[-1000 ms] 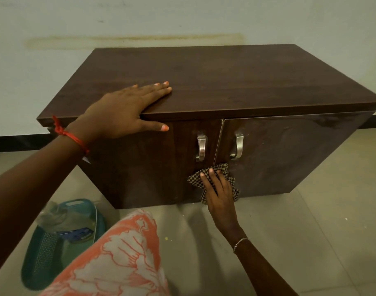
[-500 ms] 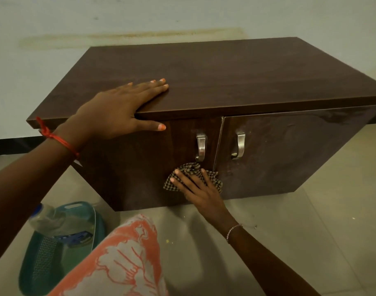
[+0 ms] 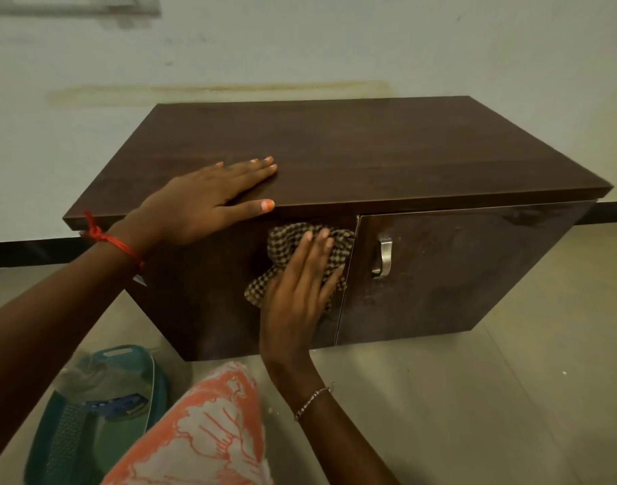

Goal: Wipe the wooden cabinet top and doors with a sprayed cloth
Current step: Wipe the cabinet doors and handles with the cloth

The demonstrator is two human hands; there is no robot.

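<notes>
Two hands at work: your left hand [image 3: 209, 201] lies flat and open on the cabinet [image 3: 352, 152] top's near edge, likely to steady it. Your right hand [image 3: 296, 292], fingers spread, presses the cloth [image 3: 289, 246] against the left door [image 3: 209, 295], high up beside the right door's [image 3: 457, 267] seam.

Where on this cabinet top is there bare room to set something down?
The cabinet top is bare from the left hand across to its right edge and back to the wall. Only the front left corner is taken. Below, the right hand and cloth crowd the left door.
</notes>
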